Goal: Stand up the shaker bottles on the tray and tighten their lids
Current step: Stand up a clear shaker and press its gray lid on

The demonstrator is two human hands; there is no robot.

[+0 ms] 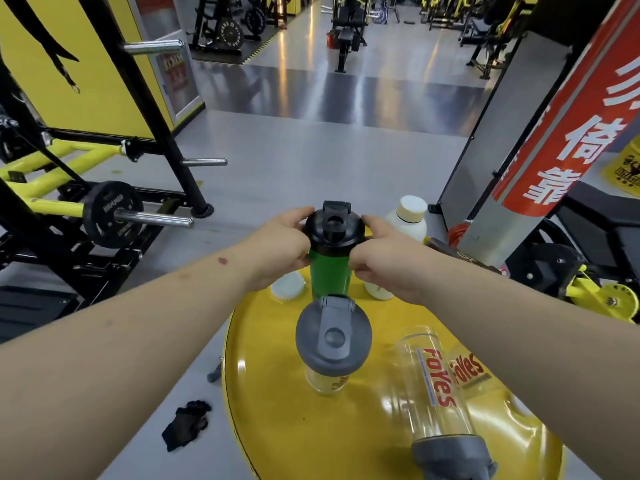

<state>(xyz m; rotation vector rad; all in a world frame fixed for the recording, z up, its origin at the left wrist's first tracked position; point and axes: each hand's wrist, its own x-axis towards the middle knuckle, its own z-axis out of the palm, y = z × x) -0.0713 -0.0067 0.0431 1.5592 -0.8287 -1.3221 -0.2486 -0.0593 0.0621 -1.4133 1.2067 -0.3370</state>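
Observation:
A green shaker bottle (329,271) with a black lid (334,233) stands upright at the far edge of the round yellow tray (273,393). My left hand (280,244) grips the lid's left side and my right hand (384,261) grips its right side. Nearer to me, a clear shaker with a grey lid (333,336) stands upright. At the near right a clear bottle with red lettering (436,386) lies on its side, its grey lid (453,455) pointing toward me.
A white bottle (408,216) stands beyond the tray, a second white bottle (377,289) sits partly behind my right wrist, and a pale round lid (288,284) lies at the tray's far left. A black cloth (187,424) lies on the floor. Weight racks stand left, a pillar right.

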